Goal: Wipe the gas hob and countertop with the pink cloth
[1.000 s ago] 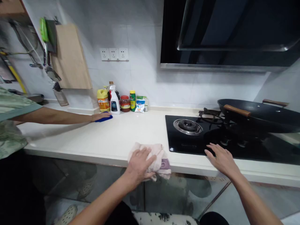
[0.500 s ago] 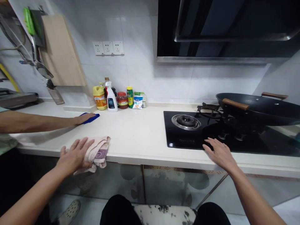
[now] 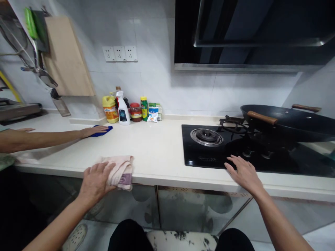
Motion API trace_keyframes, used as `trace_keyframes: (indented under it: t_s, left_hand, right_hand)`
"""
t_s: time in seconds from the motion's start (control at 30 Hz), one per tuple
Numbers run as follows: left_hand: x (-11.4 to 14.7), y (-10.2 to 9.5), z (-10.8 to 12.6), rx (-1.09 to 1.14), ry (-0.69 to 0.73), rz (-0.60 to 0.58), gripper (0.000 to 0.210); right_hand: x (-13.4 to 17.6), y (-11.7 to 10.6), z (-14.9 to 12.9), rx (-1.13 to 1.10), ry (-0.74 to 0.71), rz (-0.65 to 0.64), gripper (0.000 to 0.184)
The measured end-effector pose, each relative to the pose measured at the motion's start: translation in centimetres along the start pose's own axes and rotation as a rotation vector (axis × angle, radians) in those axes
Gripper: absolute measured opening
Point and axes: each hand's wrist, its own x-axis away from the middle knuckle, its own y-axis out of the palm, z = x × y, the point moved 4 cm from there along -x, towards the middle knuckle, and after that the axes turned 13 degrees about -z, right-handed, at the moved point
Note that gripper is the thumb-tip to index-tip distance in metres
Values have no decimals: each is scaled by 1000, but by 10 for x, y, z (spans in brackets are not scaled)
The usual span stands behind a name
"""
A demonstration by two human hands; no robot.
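My left hand (image 3: 95,181) grips a folded pale pink cloth (image 3: 120,169) with a purple patch, at the front edge of the white countertop (image 3: 154,153). Part of the cloth hangs over that edge. My right hand (image 3: 243,174) is open, its fingers spread over the front border of the black gas stove (image 3: 201,158); whether the fingertips touch the glass I cannot tell. Left of me, another person's hand (image 3: 90,131) lies on a dark blue cloth (image 3: 103,130) on the counter.
Along the wall stand a yellow jug (image 3: 110,109), a white spray bottle (image 3: 123,109), a red-lidded jar (image 3: 135,112), a green bottle (image 3: 144,109) and small packets (image 3: 153,114). A wok (image 3: 290,122) sits on the right burner beneath the range hood (image 3: 248,35).
My left hand has slid the pink cloth to the right along the counter edge. The other person's blue cloth has shifted slightly. My right hand stays almost in place.
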Motion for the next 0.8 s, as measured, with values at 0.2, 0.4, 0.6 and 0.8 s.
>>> trace_keyframes:
  t_s: [0.2,0.4,0.6,0.8]
  left_hand:
    - [-3,-19,110,95,86,80,62]
    - [-15,-39,214,165,235,113,70]
    - [-27,-65,311,174,402,211,39]
    - [-40,-95,394,204,539,207,34]
  right_hand:
    - [0,0,-1,9,-3,20,53]
    - [0,-1,-4,5,1,13,52]
    - [-1,-1,-4,-49,3,19,51]
    - [7,-30,-9,-467,-78,160,44]
